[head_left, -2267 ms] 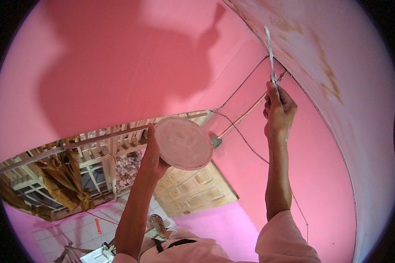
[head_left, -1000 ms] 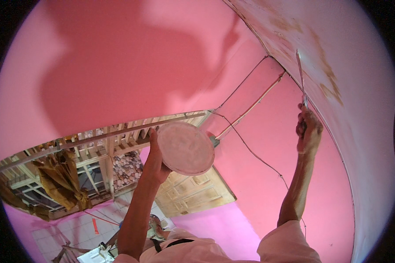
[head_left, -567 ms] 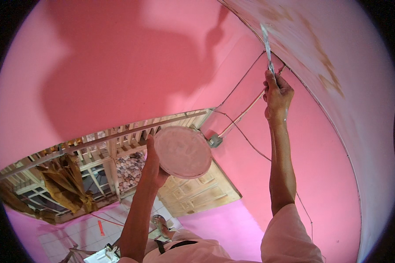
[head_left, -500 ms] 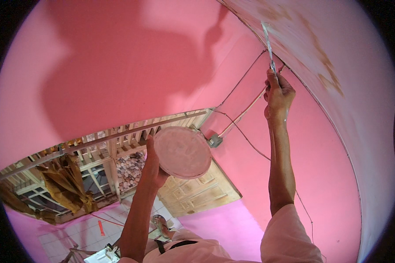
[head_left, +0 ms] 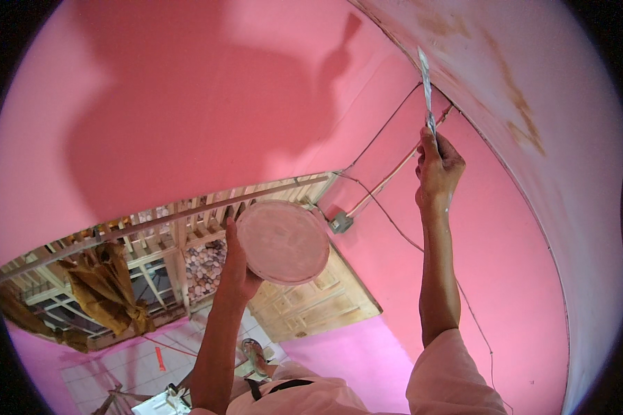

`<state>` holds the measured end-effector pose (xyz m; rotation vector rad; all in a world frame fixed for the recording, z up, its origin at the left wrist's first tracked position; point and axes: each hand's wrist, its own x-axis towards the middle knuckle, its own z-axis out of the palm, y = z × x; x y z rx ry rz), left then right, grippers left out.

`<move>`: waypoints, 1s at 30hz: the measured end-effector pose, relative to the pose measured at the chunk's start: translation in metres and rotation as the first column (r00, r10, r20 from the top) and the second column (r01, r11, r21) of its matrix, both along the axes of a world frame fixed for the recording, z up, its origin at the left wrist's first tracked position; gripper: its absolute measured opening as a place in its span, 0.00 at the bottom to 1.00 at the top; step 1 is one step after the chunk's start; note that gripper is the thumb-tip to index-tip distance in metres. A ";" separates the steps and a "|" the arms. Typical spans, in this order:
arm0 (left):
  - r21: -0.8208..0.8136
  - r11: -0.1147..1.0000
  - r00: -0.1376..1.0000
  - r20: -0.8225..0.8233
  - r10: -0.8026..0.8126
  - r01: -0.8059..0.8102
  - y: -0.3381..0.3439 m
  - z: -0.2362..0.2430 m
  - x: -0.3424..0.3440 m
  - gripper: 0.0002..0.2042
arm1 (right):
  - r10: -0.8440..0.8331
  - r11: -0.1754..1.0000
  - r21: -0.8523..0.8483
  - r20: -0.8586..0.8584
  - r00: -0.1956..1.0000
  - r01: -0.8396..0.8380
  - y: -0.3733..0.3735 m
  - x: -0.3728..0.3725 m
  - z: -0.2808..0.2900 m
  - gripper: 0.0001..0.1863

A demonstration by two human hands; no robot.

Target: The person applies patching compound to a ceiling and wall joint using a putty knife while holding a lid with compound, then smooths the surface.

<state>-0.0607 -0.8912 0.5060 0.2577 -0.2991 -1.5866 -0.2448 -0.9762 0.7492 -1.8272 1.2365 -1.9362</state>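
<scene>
My left hand (head_left: 239, 266) grips the lower left edge of a round, flat, lid-like disc (head_left: 282, 242). A dull pinkish-grey film is smeared over its face. Raised on the right, my right hand (head_left: 439, 169) is closed around the handle of a putty knife (head_left: 425, 81). The knife points upward and its blade, seen almost edge-on, carries whitish smears. Close by the blade is the pale ceiling (head_left: 533, 90), stained with brown patches; whether they touch I cannot tell. My fingertips under the disc are hidden.
Pink walls (head_left: 491, 235) meet the ceiling. A cable and pipe run to a grey box (head_left: 340, 222). Below are a wooden door (head_left: 311, 297), a barred window frame (head_left: 176, 277) with a brown curtain (head_left: 104, 290), and a tiled floor (head_left: 131, 366) with a red object (head_left: 160, 359).
My right hand and the putty knife have come down a little, away from the stained ceiling. The disc in my left hand has shifted slightly left.
</scene>
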 end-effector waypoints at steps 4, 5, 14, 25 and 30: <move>0.032 0.999 1.000 0.013 0.017 -0.017 0.000 0.003 0.004 0.36 | 0.069 0.998 -0.015 0.055 0.996 -0.068 0.004 0.009 0.016 0.11; 0.032 0.999 1.000 0.015 0.021 -0.022 -0.001 0.003 0.007 0.36 | 0.101 0.995 -0.039 0.115 0.988 -0.097 0.008 0.012 0.018 0.11; 0.007 1.000 0.997 0.069 0.026 -0.026 0.001 -0.011 0.018 0.39 | 0.043 0.999 0.012 0.114 0.993 -0.045 0.029 0.004 -0.011 0.10; 0.035 0.997 0.997 0.037 0.072 -0.073 -0.002 -0.008 0.015 0.38 | 0.033 0.998 0.044 0.102 0.994 -0.038 0.029 0.000 0.017 0.13; 0.038 0.999 0.999 0.002 0.038 -0.038 0.002 -0.016 0.020 0.38 | 0.022 0.999 0.046 0.125 0.992 -0.028 0.034 0.002 -0.010 0.09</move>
